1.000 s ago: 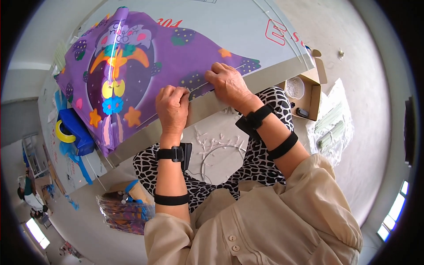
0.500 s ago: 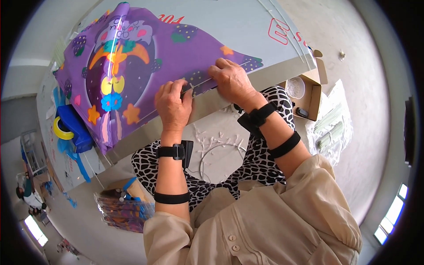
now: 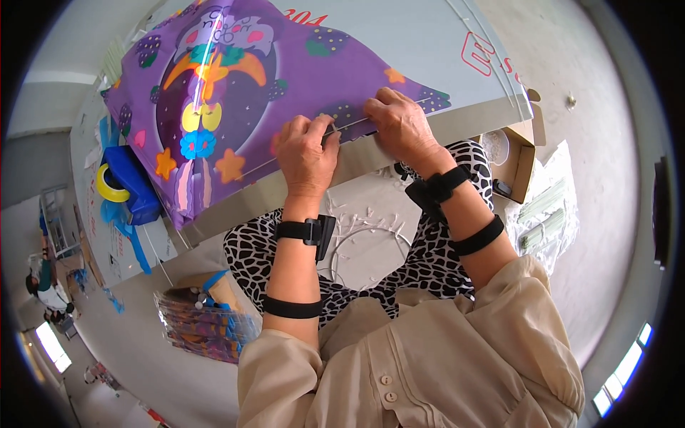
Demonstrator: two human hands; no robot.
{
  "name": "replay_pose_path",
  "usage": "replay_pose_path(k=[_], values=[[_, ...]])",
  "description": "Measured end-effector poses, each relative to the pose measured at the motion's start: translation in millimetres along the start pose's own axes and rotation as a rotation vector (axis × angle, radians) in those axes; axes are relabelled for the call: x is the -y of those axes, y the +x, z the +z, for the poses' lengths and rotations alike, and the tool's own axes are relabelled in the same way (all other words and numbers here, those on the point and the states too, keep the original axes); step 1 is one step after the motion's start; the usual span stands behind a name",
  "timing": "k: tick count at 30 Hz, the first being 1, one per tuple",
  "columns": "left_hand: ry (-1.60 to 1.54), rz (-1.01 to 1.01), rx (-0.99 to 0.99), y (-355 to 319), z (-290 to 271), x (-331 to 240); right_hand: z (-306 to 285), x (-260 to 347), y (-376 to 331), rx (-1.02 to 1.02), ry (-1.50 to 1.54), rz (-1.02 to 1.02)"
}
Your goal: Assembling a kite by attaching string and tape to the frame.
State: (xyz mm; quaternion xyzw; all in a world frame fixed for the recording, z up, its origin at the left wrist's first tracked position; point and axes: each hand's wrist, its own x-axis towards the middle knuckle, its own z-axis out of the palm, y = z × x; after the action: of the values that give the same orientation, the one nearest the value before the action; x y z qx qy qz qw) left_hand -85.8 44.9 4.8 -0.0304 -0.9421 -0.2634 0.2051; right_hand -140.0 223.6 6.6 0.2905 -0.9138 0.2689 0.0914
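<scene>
- Pale desk (image 3: 421, 43) with a grey metallic edge; the purple printed sheet (image 3: 300, 78) lies on it, lower margin along that edge.
- Left hand (image 3: 308, 153): grip closed on the sheet's margin, beside a thin white rod (image 3: 354, 124).
- Right hand (image 3: 403, 130): fingers bent over the same margin; thumb hidden, so grip closure cannot be told.
- Blue tape dispenser (image 3: 139, 182): left of the sheet.

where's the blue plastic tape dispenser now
The blue plastic tape dispenser is at left in the head view, beside the lower left edge of the purple printed sheet.
</scene>
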Motion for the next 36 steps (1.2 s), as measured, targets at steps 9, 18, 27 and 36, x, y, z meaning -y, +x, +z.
replay_pose_path(k=[9, 18, 27, 36], values=[[0.014, -0.012, 0.003, -2, -1, 3, 0, -4, 0, 0.018, -0.021, -0.013], [-0.013, 0.015, 0.005, -3, -6, 5, 1, -5, -1, -0.014, -0.018, -0.027], [-0.031, 0.026, -0.02, -4, -5, 5, -2, -5, -3, -0.011, 0.021, -0.02], [-0.04, -0.013, -0.026, -3, -9, 7, -5, 2, 5, 0.005, 0.053, -0.006]])
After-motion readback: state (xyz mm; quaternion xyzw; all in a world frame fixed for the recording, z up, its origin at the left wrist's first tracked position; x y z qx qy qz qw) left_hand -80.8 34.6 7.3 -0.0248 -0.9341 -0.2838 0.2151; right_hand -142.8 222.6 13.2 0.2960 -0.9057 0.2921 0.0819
